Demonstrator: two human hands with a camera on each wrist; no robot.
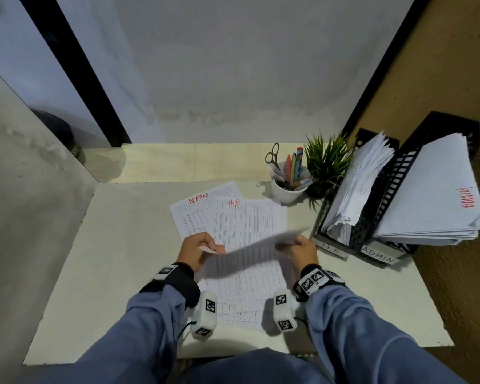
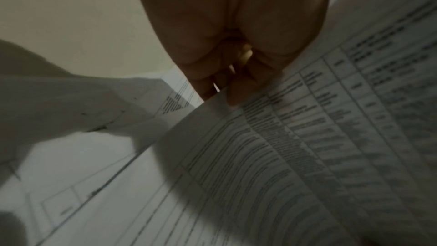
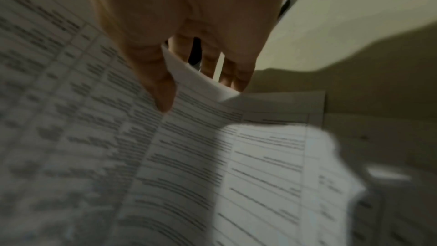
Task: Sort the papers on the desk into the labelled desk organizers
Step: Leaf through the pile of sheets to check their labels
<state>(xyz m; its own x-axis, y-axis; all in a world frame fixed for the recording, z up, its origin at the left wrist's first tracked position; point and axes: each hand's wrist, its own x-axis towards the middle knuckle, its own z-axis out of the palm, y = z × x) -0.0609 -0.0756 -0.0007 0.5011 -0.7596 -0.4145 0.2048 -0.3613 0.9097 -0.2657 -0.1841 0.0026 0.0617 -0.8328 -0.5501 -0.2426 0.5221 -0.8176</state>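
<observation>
A printed sheet (image 1: pixel 250 245) hangs above the desk, held at both ends and blurred. My left hand (image 1: pixel 203 246) pinches its left edge; my right hand (image 1: pixel 299 246) pinches its right edge. The wrist views show the sheet (image 2: pixel 307 137) (image 3: pixel 94 119) between thumb and fingers of the left hand (image 2: pixel 234 89) and right hand (image 3: pixel 189 85). Beneath lie a paper marked HR (image 1: pixel 247 217) and a paper marked ADMIN (image 1: pixel 191 212). At the right stand two black organizers: the HR organizer (image 1: pixel 333 249) and the ADMIN organizer (image 1: pixel 380 257), both holding papers.
A white cup (image 1: pixel 287 191) with scissors and pens and a small green plant (image 1: pixel 326 159) stand behind the papers, left of the organizers. The white desk (image 1: pixel 122 259) has bare surface at the left. Walls close in behind and on both sides.
</observation>
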